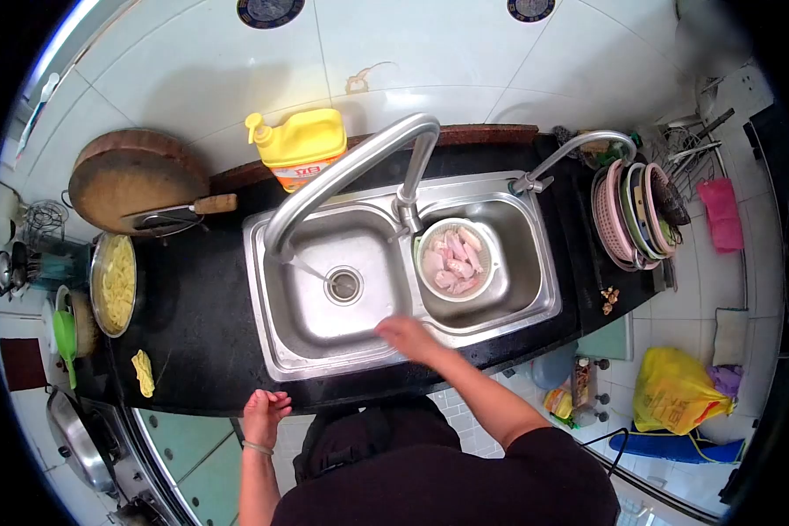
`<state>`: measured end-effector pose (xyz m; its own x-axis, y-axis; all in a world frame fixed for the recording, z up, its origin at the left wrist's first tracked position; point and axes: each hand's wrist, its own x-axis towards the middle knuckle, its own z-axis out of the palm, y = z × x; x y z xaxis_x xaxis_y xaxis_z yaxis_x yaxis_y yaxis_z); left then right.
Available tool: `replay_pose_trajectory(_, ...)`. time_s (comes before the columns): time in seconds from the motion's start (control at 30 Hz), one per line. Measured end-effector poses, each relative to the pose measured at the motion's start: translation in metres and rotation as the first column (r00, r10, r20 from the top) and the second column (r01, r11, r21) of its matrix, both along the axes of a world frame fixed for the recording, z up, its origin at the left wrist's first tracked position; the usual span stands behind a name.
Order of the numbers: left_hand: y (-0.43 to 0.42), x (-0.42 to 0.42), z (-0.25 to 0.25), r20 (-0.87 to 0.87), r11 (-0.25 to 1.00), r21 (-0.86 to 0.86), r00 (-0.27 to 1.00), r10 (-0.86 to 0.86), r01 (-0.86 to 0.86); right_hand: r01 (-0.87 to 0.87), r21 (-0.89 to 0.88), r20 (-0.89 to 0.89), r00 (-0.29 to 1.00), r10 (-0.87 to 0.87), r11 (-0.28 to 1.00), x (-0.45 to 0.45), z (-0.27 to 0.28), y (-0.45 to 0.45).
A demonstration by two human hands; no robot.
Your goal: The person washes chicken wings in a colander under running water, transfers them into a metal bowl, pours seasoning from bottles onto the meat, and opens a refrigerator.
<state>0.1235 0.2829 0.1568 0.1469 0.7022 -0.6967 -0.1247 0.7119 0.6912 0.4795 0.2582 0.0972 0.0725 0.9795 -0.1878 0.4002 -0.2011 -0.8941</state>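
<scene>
Nearest me, the left hand (267, 408) is at the counter's (184, 298) edge, fingers loosely bent, nothing visible in them. The right hand (405, 338) is over the sink's (320, 366) front rim — blurred, so I can't tell how open it is or whether it's holding anything. Beyond, in the right basin, sits the bowl (452, 297) of meat (454, 263): bowl probably stiff and light, best held by opposite rims — meat likely soft, slippery, best pinched mid-piece.

"立白" on yellow bottle (303, 145)
</scene>
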Motion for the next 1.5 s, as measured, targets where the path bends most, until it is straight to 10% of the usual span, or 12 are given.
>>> replay_pose_trajectory(0.13,-0.009,-0.004,0.006,-0.004,0.999,-0.013,0.999,0.053,-0.053,-0.268,0.068,-0.069,0.96,0.272,0.961,-0.058,-0.001,0.015)
replay_pose_trajectory(0.3,-0.031,-0.024,0.001,-0.062,0.997,0.001,0.995,0.074,-0.074,-0.087,-0.213,-0.624,0.778,-0.067,0.973,-0.078,0.037,0.076)
replay_pose_trajectory(0.57,-0.051,-0.022,0.005,-0.087,0.983,0.015,0.979,0.184,-0.183,0.168,-0.113,-0.854,0.487,-0.182,0.979,-0.073,0.058,0.199)
replay_pose_trajectory(0.77,-0.049,-0.013,-0.003,0.037,0.965,0.119,0.972,0.231,-0.234,-0.042,0.11,-0.445,0.891,0.087,0.993,-0.055,0.087,0.167)
replay_pose_trajectory(1.33,-0.027,0.018,0.007,-0.001,0.993,0.107,0.999,0.048,-0.048,0.061,-0.056,-0.627,0.774,-0.083,0.997,-0.032,0.083,0.156)
replay_pose_trajectory(1.43,-0.02,0.016,-0.002,0.043,0.998,0.065,0.999,-0.002,-0.001,-0.033,0.218,-0.275,0.957,0.094,0.975,-0.023,0.062,0.161)
replay_pose_trajectory(1.5,-0.024,0.022,0.009,0.008,0.992,0.128,1.0,0.02,-0.021,0.02,0.209,-0.505,0.859,0.091,0.978,-0.037,0.063,0.154)
